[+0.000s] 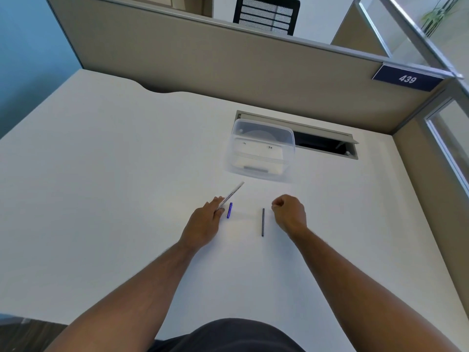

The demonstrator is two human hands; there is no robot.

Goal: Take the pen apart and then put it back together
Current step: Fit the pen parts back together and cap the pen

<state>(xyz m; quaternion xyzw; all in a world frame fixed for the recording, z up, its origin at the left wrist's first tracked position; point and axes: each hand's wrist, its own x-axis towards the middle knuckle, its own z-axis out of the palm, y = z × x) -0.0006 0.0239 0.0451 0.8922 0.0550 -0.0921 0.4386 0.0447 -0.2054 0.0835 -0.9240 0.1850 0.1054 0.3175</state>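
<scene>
My left hand (205,221) holds the white pen barrel (232,194), which points up and to the right above the white desk (114,174). A small blue pen cap (229,210) lies on the desk just right of that hand's fingertips. A thin dark ink refill (263,222) lies lengthwise on the desk between my hands. To the right of the refill, my right hand (289,212) is curled into a loose fist. Whether it holds a small part is hidden by the fingers.
A clear plastic container (261,151) stands beyond my hands, in front of an open cable slot (322,146) in the desk. A beige partition (228,64) with a "439" sign (407,78) closes off the far side.
</scene>
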